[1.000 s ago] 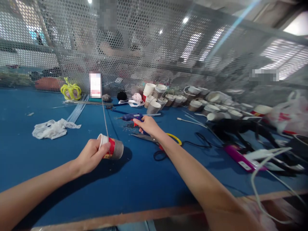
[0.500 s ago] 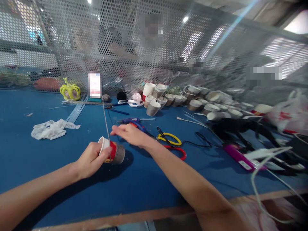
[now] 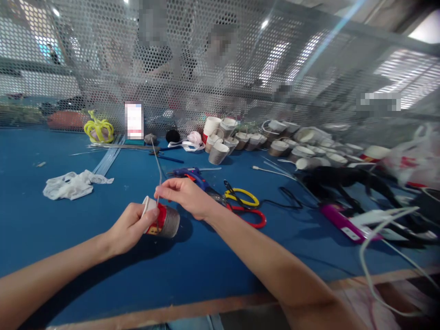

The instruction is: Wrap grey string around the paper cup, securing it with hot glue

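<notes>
My left hand point(image 3: 132, 228) grips a red and white paper cup point(image 3: 162, 221) near its rim. The cup lies tilted on its side above the blue table, and grey yarn is wound round its base end. My right hand point(image 3: 184, 196) pinches the grey yarn point(image 3: 158, 167) close to the cup, with thumb and forefinger together. From there the strand runs back to a small grey yarn ball point(image 3: 150, 138) at the far side. Just beyond my right hand lie a blue glue gun point(image 3: 187, 173) and scissors with one yellow and one red handle point(image 3: 242, 198).
Several yarn-wrapped cups point(image 3: 219, 153) stand along the mesh screen point(image 3: 240, 73). A lit phone point(image 3: 134, 121) leans at the back beside a yellow-wrapped bundle point(image 3: 99, 130). White crumpled material point(image 3: 68, 184) lies left. A purple power strip point(image 3: 342, 223) and cables are at right.
My right hand has come down and left, and its fingers are now closed on the yarn beside the cup. The strand bends rightward. My left hand keeps its hold on the cup.
</notes>
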Available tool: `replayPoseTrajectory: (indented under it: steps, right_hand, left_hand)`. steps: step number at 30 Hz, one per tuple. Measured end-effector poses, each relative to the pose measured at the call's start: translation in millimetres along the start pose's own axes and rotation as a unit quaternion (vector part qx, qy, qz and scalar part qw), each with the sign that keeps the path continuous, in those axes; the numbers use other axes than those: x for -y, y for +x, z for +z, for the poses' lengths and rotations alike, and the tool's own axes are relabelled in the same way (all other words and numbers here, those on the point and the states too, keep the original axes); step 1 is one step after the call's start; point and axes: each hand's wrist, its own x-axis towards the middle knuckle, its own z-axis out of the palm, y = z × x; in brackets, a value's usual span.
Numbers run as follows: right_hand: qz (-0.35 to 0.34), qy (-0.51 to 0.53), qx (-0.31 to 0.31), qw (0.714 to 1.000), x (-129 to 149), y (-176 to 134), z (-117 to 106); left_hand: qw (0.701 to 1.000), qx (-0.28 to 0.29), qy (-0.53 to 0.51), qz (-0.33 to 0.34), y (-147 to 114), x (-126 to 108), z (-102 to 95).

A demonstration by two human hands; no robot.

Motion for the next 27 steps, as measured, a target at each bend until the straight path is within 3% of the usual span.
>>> replayPoseTrajectory:
  steps: [8, 17, 21, 24, 27]
  right_hand:
    - [-0.014, -0.005, 0.025, 1.000, 1.1, -4.8, -1.4]
    - [-0.032, -0.126, 0.021, 0.991, 4.9, -12.6, 7.3]
    - [-0.052, -0.114, -0.011, 0.992, 4.2, -12.4, 5.1]
    - [-0.071, -0.102, -0.047, 0.991, 4.0, -11.4, 1.5]
    - [-0.077, -0.101, -0.070, 0.989, 5.0, -10.8, -0.9]
  left_hand:
    - [1.000, 0.011, -0.002, -0.002, -0.6, -2.7, 1.6]
    - [0.997, 0.024, 0.060, 0.044, -1.5, -1.1, 1.4]
    - [0.999, -0.004, -0.027, -0.031, 0.5, -5.5, 1.0]
    - [0.986, -0.043, -0.124, -0.103, 3.4, -8.7, -0.7]
    - [0.970, -0.063, -0.195, -0.132, 6.5, -9.3, -1.9]
